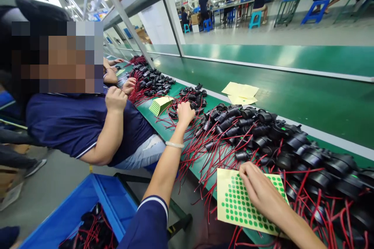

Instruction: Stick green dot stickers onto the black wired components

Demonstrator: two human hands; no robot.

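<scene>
My left hand point(186, 114), with a pale bracelet point(174, 145) on its wrist, reaches into a small heap of black parts with red wires point(193, 95). Its fingers are curled down over one of these black parts, and the fingertips are partly hidden. Near me, my right hand point(258, 186) lies over a pale yellow sheet of round green stickers point(233, 202). Thumb and fingers are drawn together there; whatever they pinch is too small to see. Beside it runs a long pile of black cylindrical parts point(263, 136), some bearing green dots, their red wires hanging over the table edge.
A co-worker point(73, 128) sits at my left, hands raised near another pile point(154, 79). Another sticker sheet point(160, 104) stands bent on the green table. Yellow papers point(241, 92) lie across the white rail. A blue bin point(73, 202) holding wired parts is below left.
</scene>
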